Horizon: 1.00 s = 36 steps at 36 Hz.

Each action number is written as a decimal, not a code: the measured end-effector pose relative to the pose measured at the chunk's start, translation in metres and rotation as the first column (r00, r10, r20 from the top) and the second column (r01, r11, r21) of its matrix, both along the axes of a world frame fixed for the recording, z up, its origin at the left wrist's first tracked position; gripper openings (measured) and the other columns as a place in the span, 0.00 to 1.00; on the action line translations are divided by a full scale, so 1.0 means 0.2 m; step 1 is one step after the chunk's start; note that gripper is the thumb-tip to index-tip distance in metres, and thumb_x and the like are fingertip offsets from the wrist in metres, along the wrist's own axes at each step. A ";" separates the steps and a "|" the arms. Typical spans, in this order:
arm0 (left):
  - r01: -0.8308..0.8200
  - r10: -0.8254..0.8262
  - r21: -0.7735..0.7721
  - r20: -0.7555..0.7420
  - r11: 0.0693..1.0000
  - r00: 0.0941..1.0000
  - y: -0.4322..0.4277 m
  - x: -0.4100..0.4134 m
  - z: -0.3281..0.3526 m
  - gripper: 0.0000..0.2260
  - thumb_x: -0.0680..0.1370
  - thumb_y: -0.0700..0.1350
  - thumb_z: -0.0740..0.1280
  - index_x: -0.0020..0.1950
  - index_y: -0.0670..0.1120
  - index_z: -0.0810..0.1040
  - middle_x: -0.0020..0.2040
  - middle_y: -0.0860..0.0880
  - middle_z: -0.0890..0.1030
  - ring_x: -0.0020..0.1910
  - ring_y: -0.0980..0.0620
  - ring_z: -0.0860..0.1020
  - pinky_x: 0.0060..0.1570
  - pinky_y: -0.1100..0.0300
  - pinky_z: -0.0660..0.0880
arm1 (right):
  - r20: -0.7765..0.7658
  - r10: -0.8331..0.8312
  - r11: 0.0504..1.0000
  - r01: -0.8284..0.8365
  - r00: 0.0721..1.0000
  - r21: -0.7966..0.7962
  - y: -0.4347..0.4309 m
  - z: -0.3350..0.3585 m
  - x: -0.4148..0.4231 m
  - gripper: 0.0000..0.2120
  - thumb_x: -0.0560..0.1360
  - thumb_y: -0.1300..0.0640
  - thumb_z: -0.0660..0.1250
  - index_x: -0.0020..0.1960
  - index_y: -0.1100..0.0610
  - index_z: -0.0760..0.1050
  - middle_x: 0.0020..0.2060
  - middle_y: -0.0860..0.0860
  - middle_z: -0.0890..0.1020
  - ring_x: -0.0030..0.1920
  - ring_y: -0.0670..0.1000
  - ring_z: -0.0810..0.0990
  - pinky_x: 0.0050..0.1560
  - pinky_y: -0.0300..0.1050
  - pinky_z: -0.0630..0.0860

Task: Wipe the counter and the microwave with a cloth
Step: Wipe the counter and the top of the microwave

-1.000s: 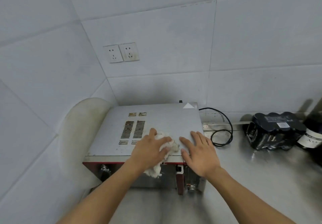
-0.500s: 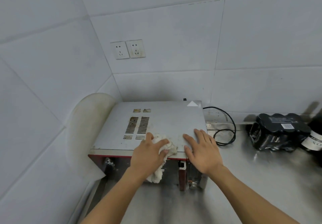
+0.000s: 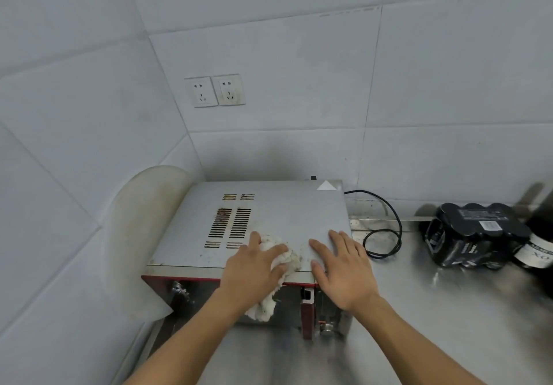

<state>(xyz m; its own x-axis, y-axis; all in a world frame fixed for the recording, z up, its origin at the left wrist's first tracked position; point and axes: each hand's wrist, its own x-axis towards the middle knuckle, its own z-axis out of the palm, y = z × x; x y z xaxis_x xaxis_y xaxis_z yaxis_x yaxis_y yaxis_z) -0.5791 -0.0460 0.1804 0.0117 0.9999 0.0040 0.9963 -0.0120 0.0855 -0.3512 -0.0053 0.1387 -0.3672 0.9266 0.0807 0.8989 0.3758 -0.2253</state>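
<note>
The left hand [image 3: 254, 268] has its grip curled round the white cloth [image 3: 291, 260] and presses it on the microwave [image 3: 293, 214] top, near the 6 o'clock edge. The right hand [image 3: 344, 268] lies flat, grip wide, at 3 o'clock from the cloth. Slots [image 3: 239, 223] sit at 11 o'clock. The cloth could snag there or push crumbs inside.

Two white wall sockets [image 3: 214, 90] sit above a pale rounded board [image 3: 143, 235] leaning at the tiled wall [image 3: 299, 55]; rightward lie a looped black cable [image 3: 400, 230], black wrapped can pack [image 3: 472, 235], dark labelled bottle [image 3: 538, 247].
</note>
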 end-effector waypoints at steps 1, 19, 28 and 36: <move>0.005 -0.005 0.007 0.007 1.000 1.000 -0.01 0.00 0.00 0.19 0.83 0.66 0.55 0.74 0.67 0.65 0.69 0.48 0.63 0.58 0.47 0.77 0.56 0.52 0.80 | -0.009 -0.004 1.000 0.004 1.000 0.011 0.00 0.00 0.00 0.28 0.82 0.35 0.46 0.79 0.39 0.62 0.80 0.56 0.64 0.81 0.59 0.58 0.80 0.57 0.55; -0.014 0.015 0.029 -0.035 0.999 0.999 0.20 0.02 0.00 0.18 0.84 0.64 0.56 0.74 0.65 0.66 0.69 0.46 0.65 0.52 0.45 0.79 0.48 0.54 0.79 | -0.008 -0.013 1.000 0.013 1.000 0.019 0.00 -0.01 0.00 0.29 0.81 0.35 0.46 0.79 0.40 0.64 0.79 0.56 0.66 0.81 0.59 0.59 0.80 0.58 0.57; -0.127 0.127 0.019 -0.010 0.992 0.992 0.54 0.03 0.01 0.18 0.85 0.61 0.55 0.75 0.63 0.68 0.73 0.41 0.64 0.54 0.40 0.78 0.50 0.50 0.78 | -0.014 -0.008 1.000 0.008 1.000 0.015 0.00 0.00 0.00 0.27 0.82 0.36 0.46 0.79 0.38 0.62 0.80 0.55 0.65 0.81 0.58 0.58 0.80 0.57 0.55; -0.013 0.015 0.039 -0.048 0.999 0.999 0.39 0.01 -0.02 0.19 0.84 0.63 0.55 0.75 0.65 0.65 0.69 0.44 0.65 0.52 0.45 0.78 0.51 0.52 0.80 | -0.042 -0.015 0.999 0.017 0.999 0.044 0.01 -0.03 0.00 0.26 0.81 0.36 0.50 0.77 0.39 0.67 0.78 0.55 0.68 0.79 0.59 0.62 0.78 0.58 0.59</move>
